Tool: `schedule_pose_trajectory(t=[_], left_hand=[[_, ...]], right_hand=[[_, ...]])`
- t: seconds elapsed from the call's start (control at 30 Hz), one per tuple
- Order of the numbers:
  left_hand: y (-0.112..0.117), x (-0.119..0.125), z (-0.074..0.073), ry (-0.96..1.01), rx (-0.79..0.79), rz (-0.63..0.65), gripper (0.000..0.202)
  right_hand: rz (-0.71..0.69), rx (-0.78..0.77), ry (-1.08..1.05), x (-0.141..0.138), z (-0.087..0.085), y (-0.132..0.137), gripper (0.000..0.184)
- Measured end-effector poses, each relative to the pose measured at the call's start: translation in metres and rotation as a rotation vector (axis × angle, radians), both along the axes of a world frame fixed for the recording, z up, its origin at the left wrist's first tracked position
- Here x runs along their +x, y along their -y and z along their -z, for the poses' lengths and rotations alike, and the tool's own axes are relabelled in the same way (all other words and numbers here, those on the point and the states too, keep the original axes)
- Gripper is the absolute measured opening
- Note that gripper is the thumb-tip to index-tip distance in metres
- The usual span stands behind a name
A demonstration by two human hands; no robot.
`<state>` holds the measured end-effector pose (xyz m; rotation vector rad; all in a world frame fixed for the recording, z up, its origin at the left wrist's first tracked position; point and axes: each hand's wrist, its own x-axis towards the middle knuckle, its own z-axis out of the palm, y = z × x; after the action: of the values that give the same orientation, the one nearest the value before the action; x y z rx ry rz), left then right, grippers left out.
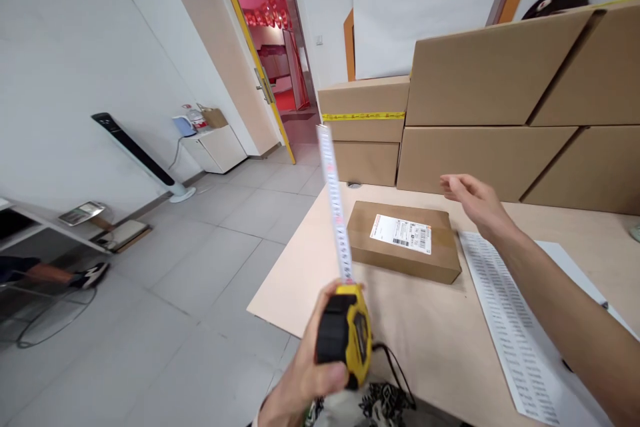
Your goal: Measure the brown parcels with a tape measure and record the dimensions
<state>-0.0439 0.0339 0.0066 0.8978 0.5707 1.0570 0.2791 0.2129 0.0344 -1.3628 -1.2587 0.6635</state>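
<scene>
Two hands out, one loaded. Left hand (306, 355) wrapped around the yellow-black tape measure (358, 333), thumb along the side of the case, gripping it above the near table edge; dark cord (389, 349) dangling beside it. Blade (333, 203) juts up and away, its far end free; an unsupported strip like that could buckle or whip back if the lock isn't set, which I cannot tell. Printed sheet (505, 320) lies under the right forearm; a dropped sleeve or elbow might drag it. Taped carton (403, 263), label (401, 234) up, sits flat on the table (425, 327); a careless swing could nudge it, or skew a reading. Right hand (473, 201) hovers past it, fingers bunched, whether pinching anything cannot tell. Stacked boxes (465, 157) behind leave that hand little room; a reach too far might knock them.
</scene>
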Motion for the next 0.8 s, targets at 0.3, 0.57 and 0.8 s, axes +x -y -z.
schedule_pose_trajectory(t=[0.3,0.57,0.8], left_hand=[[-0.075,-0.019,0.027,-0.12,-0.035,-0.2,0.061],[-0.081,-0.03,0.008,-0.073,-0.053,-0.157,0.051],[-0.083,-0.036,-0.023,-0.089,0.042,-0.148,0.066]], right_hand=[[-0.006,-0.481,0.01,0.011,0.068,0.122,0.057],[-0.207,-0.389,0.069,-0.008,0.029,0.142,0.059],[-0.026,-0.306,0.312,-0.003,0.016,0.114,0.061]])
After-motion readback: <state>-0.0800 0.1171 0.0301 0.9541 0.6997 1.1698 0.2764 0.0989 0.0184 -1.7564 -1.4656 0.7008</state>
